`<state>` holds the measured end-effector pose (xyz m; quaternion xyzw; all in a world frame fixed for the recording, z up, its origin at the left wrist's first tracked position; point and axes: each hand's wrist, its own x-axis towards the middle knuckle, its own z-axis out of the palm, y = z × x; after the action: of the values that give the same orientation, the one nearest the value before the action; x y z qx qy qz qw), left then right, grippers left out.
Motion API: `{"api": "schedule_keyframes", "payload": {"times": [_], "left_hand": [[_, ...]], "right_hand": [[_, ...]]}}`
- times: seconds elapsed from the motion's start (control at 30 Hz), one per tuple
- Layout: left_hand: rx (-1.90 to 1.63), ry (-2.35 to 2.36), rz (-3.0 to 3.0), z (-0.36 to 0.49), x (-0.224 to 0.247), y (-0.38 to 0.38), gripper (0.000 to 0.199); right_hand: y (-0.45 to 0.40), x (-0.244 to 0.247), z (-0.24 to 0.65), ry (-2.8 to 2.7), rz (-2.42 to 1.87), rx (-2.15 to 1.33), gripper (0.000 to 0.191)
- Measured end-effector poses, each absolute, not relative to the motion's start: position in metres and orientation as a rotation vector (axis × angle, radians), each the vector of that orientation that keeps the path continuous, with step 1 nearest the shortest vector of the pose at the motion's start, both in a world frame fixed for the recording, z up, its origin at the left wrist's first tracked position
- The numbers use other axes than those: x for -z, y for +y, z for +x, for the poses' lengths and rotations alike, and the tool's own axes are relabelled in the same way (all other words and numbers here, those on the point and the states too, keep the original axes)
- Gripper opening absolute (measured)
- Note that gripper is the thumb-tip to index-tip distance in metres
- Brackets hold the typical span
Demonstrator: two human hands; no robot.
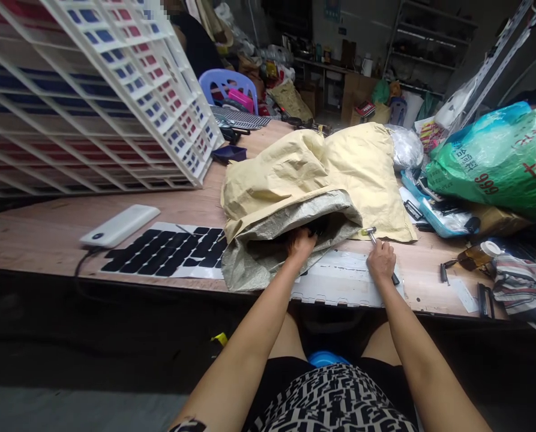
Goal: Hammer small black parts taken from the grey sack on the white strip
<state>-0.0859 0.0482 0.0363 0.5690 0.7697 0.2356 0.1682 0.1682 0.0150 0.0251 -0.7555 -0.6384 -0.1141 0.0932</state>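
Observation:
At the mouth of an open yellow sack (277, 174) with a grey lining, my left hand (302, 245) reaches in with its fingers curled. Dark items lie inside the sack near the fingertips, and what the hand grips there is too dark to tell. My right hand (381, 261) is closed round the handle of a small hammer (371, 234), its head pointing away from me over the sack's edge. Beneath that hand lies a white sheet (340, 279). Black rectangular pieces (153, 252) sit in rows on another white sheet left of the sack.
A large white plastic basket (159, 108) stands at the left behind a white power bank (120, 226) with a cable. Another yellow sack (367, 180) lies behind the hammer. Right are a green bag (497, 162), a blue tray (443, 222) and striped cloth (520, 285). A person sits far back left.

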Motion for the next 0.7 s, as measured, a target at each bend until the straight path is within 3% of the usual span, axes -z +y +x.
{"api": "schedule_keyframes", "payload": {"times": [0.1, 0.17, 0.3, 0.53, 0.7], "left_hand": [[-0.94, 2.167, 1.691, -0.086, -0.037, 0.023, 0.032], [-1.066, 1.909, 1.926, -0.079, -0.031, 0.002, 0.028], [-0.926, 1.36, 2.21, -0.051, -0.011, -0.02, 0.016], [-0.841, 1.307, 2.145, -0.031, 0.006, -0.005, 0.018], [-0.859, 1.261, 2.137, -0.036, 0.002, -0.005, 0.016]], "right_hand": [[0.016, -0.024, 0.168, -1.895, -2.239, 0.324, 0.036], [0.017, -0.023, 0.168, -1.894, -2.237, 0.319, 0.037], [0.017, -0.021, 0.169, -1.89, -2.226, 0.333, 0.038], [0.019, -0.026, 0.171, -1.874, -2.24, 0.286, 0.037], [0.004, -0.041, 0.177, -1.732, -2.177, -0.003, 0.041]]}}
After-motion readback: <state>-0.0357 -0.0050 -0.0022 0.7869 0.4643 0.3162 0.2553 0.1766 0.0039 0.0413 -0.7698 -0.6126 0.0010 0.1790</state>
